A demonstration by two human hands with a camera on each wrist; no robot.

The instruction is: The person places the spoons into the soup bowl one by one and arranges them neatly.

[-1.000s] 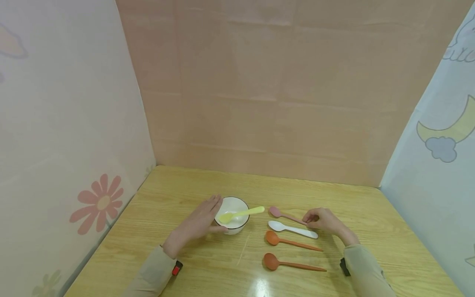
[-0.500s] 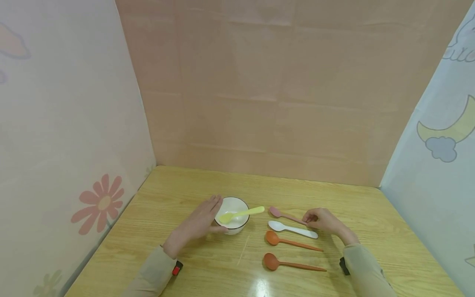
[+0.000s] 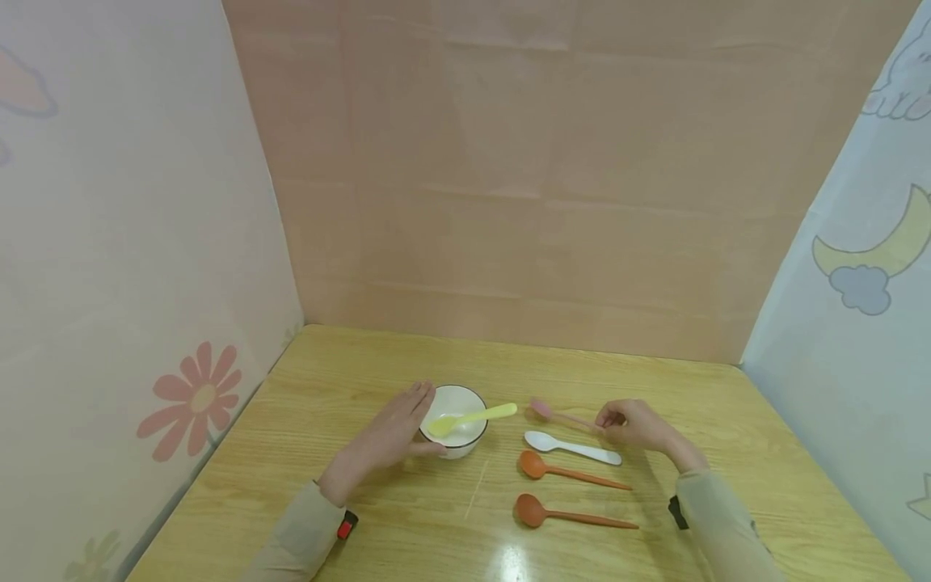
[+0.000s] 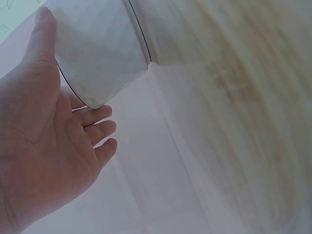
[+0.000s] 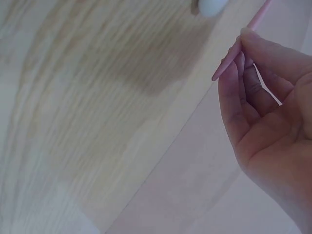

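My left hand (image 3: 389, 427) holds the side of a white bowl (image 3: 460, 449) with a dark rim. Its thumb lies on the near side and its fingers on the far side, and the left wrist view shows the bowl's wall (image 4: 100, 46) between them. A yellow spoon (image 3: 476, 416) leans in the bowl, handle out to the right. With thumb and fingertips, my right hand (image 3: 642, 426) pinches the handle of a pink spoon (image 3: 541, 408), its head pointing left. In the right wrist view the handle's end (image 5: 222, 69) sticks out past the fingers.
Below the pink spoon, a white spoon (image 3: 570, 446), an orange spoon (image 3: 533, 465) and a darker orange-brown spoon (image 3: 531, 511) lie in a row on the wooden table (image 3: 407, 525), heads to the left. Cloth-covered walls (image 3: 509, 202) stand behind the table and at both sides.
The pink spoon has risen slightly off the table in my right hand, its head shifting up a little. My left hand, the bowl and the other spoons stay where they were.
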